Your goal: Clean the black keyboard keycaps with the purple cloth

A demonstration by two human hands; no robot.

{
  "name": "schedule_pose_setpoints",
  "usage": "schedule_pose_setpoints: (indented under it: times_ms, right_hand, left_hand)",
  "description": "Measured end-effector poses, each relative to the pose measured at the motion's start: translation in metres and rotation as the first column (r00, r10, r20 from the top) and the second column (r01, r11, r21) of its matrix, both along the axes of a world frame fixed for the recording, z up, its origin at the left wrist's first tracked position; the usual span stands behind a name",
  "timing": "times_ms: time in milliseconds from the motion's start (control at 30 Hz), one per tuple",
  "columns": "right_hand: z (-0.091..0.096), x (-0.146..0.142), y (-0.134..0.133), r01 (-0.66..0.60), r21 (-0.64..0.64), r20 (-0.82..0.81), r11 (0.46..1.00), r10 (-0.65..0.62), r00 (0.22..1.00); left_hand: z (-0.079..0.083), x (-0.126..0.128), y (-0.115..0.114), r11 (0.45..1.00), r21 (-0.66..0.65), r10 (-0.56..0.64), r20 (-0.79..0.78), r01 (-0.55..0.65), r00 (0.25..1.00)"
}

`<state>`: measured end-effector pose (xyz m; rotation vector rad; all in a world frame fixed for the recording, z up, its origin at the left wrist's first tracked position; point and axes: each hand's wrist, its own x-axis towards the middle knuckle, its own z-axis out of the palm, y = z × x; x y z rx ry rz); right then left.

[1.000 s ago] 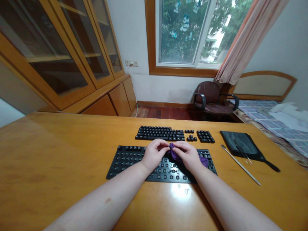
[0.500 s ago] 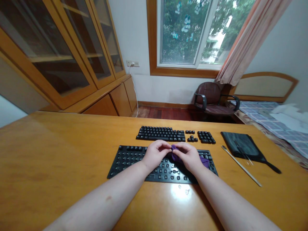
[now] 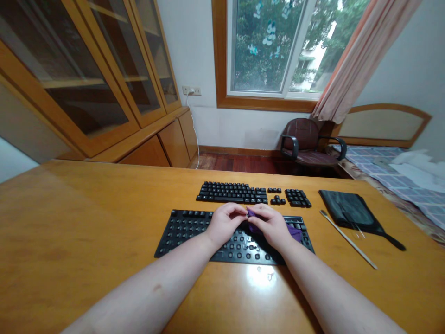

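Above a black keyboard base (image 3: 189,232) with many key caps off it, my two hands meet. My left hand (image 3: 225,223) is closed in a pinch; what its fingertips hold is too small and hidden to name. A purple cloth (image 3: 295,233) is gripped by my right hand (image 3: 273,226), bunched at the fingertips, with its loose end hanging out under the palm over the keyboard's right side. Just behind the base, loose black key caps (image 3: 231,191) lie grouped in keyboard order.
To the right lie a thin stick-like brush (image 3: 349,239) and a dark pouch (image 3: 351,208) with metal wire prongs (image 3: 358,228) on it. All rest on a wooden desk (image 3: 86,222). Beyond it are a chair (image 3: 301,134), a bed (image 3: 399,171) and a glass-fronted cabinet (image 3: 139,111).
My fingers have shifted very slightly at the bunched cloth. Both hands stay over the same spot, and the things on the desk have not moved.
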<state>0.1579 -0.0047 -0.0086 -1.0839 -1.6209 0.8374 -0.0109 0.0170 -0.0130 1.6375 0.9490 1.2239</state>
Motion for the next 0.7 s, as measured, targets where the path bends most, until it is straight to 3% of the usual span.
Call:
schedule_pose_setpoints:
  times_ms: [233,500,700]
  right_hand:
    - [-0.0047,-0.0021,0.0003,0.074,0.001,-0.101,0.997,-0.074,0.992]
    - [0.0033,-0.0013,-0.0017,0.022,0.008,-0.017,1.000,-0.022,1.000]
    - [0.0001,-0.0033,-0.0013,0.085,-0.022,-0.108,0.996,-0.087,0.990]
  left_hand:
    - [-0.0012,0.0013,-0.0005,1.000,-0.011,-0.022,0.006,0.022,1.000]
    - [-0.0018,0.0026,-0.0016,0.992,-0.083,-0.082,0.107,0.091,0.991]
    - [0.0008,0.0016,-0.0022,0.999,0.007,-0.031,-0.007,0.031,0.999]
